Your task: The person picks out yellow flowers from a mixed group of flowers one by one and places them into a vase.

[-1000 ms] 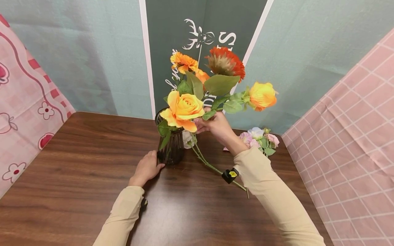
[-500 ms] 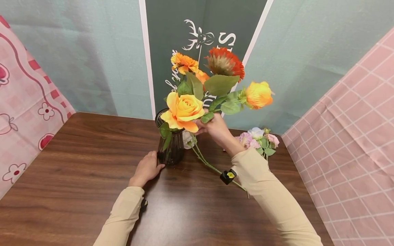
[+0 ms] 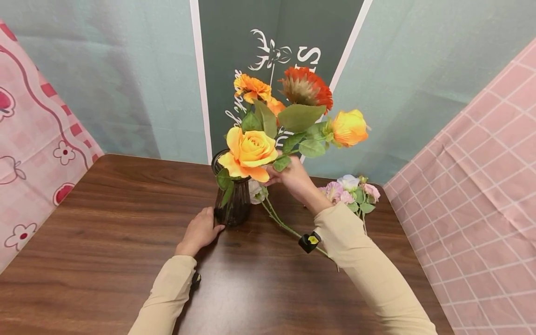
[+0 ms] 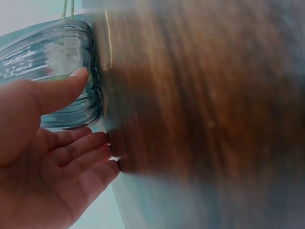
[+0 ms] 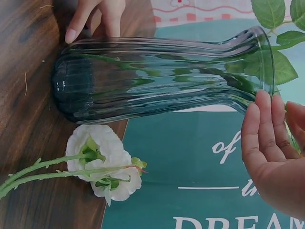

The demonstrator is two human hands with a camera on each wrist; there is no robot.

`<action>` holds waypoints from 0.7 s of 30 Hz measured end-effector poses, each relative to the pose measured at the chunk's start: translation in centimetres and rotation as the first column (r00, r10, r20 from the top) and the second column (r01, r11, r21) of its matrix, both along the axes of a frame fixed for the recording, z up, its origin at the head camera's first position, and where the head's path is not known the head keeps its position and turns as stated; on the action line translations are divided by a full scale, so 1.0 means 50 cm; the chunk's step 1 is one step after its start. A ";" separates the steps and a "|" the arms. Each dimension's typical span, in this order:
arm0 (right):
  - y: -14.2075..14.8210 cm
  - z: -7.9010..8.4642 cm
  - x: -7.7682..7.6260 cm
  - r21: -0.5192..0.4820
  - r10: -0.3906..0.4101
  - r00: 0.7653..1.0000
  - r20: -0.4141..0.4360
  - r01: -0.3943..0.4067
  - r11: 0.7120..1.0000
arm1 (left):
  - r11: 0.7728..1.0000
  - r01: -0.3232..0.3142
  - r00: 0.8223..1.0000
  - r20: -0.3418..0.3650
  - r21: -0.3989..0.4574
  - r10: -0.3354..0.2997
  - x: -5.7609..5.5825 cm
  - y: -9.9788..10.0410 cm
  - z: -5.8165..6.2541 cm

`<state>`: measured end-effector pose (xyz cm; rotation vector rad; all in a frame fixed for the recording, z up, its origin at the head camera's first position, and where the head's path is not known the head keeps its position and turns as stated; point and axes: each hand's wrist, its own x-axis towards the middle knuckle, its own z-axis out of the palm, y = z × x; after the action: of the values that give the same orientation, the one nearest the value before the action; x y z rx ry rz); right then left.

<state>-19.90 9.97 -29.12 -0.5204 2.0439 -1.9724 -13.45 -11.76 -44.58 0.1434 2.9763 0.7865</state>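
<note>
A dark ribbed glass vase (image 3: 234,204) stands upright on the table, with green stems showing through its wall. My left hand (image 3: 202,229) rests at the vase's base, thumb against the glass and fingers loosely straight in the left wrist view. At the rim is my right hand (image 3: 289,174); its fingertips touch the glass in the right wrist view. It seems to pinch the leafy stem of the yellow rose bud (image 3: 349,128), though the grip is partly hidden. A yellow rose (image 3: 253,150), orange flowers (image 3: 253,87) and a red flower (image 3: 307,87) spread above the vase.
White flowers (image 5: 102,160) on long stems lie on the wooden table (image 3: 104,232), right of the vase. Pink and lilac flowers (image 3: 345,190) lie at the back right. A printed cloth (image 3: 234,37) hangs behind, with pink cloths at both sides.
My right hand and the yellow rose bud have shifted slightly left. The open yellow rose has barely moved. My left hand and the vase stay in place.
</note>
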 end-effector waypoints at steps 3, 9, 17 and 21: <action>0.001 0.001 0.002 -0.002 0.003 1.000 0.009 -0.002 1.000 | 1.000 0.005 1.000 0.005 0.012 -0.005 -0.001 -0.002 -0.001; 0.006 0.002 0.006 0.029 -0.018 0.999 0.038 0.017 0.999 | 1.000 0.018 0.999 0.029 0.025 -0.019 0.001 -0.002 0.002; 0.023 -0.002 0.012 -0.003 -0.004 0.997 0.083 0.004 1.000 | 0.999 0.020 0.999 0.035 0.047 -0.021 0.003 -0.001 0.007; 0.040 -0.013 0.018 -0.033 -0.001 0.996 0.095 0.004 0.999 | 0.998 0.022 0.999 0.040 0.052 -0.024 0.003 -0.004 0.005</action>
<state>-19.00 11.99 -29.78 -0.4229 1.9596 -1.9953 -13.29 -11.97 -44.31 0.1619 2.9129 0.8535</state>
